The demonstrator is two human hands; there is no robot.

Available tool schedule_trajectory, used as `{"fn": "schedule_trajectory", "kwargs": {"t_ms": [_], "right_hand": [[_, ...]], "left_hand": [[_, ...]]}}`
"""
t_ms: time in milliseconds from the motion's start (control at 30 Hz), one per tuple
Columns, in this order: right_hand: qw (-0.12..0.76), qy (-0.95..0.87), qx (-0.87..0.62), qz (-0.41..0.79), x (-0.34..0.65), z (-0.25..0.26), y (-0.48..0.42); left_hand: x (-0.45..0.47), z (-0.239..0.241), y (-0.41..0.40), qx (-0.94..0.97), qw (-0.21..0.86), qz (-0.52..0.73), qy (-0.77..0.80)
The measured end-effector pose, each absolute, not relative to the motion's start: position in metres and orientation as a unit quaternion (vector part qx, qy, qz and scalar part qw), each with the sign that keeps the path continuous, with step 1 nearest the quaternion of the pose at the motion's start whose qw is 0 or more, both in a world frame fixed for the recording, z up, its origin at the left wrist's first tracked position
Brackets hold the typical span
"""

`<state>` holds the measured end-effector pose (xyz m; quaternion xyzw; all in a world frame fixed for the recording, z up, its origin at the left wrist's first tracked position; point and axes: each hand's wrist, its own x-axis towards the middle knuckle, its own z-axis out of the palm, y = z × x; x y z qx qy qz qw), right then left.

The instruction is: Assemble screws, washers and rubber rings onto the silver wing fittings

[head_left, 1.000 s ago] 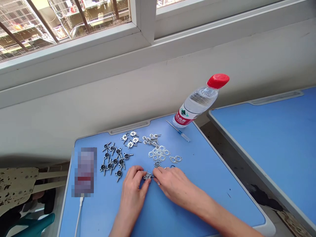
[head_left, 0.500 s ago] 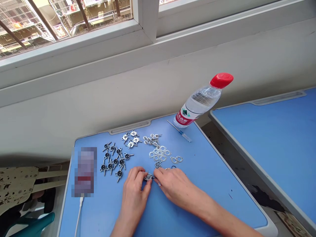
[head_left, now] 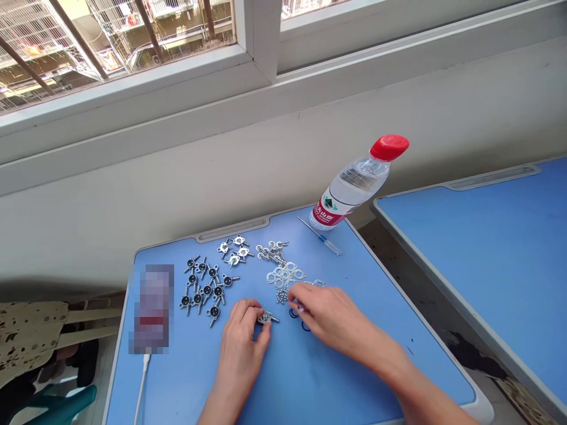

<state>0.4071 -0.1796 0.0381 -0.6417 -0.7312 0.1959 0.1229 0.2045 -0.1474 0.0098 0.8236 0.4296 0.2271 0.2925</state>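
My left hand [head_left: 239,333] pinches a small metal fitting [head_left: 266,317] against the blue desk [head_left: 310,378]. My right hand [head_left: 330,316] hovers just right of it, fingers curled over a small heap of screws [head_left: 282,295] and dark rubber rings [head_left: 294,313]; whether it holds one is hidden. Beyond lie flat metal plates [head_left: 286,274], several assembled black-centred fittings [head_left: 204,286] and more bare metal pieces [head_left: 234,249].
A water bottle with a red cap [head_left: 357,183] stands at the desk's far right corner, a thin screwdriver [head_left: 319,235] beside it. A blurred phone [head_left: 152,307] with a white cable [head_left: 140,386] lies at left. A second blue desk [head_left: 487,248] stands right, across a gap.
My right hand has let go of the fitting and moved right and a little away, over the screws and rings. My left hand still holds the fitting in place.
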Motion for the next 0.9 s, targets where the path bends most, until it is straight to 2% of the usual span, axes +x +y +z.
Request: {"fn": "schedule_trajectory", "kwargs": {"t_ms": [133,433,900], "right_hand": [[0.129,-0.714,-0.667,0.171,0.421,0.038,-0.177],[0.029,-0.730,-0.660,0.178,0.405,0.042,-0.173],[0.039,-0.712,-0.674,0.192,0.399,0.038,-0.170]], "left_hand": [[0.204,0.010,-0.146,0.825,0.295,0.233,0.421],[0.204,0.010,-0.144,0.824,0.308,0.234,0.415],[0.204,0.010,-0.144,0.823,0.310,0.242,0.410]]}}
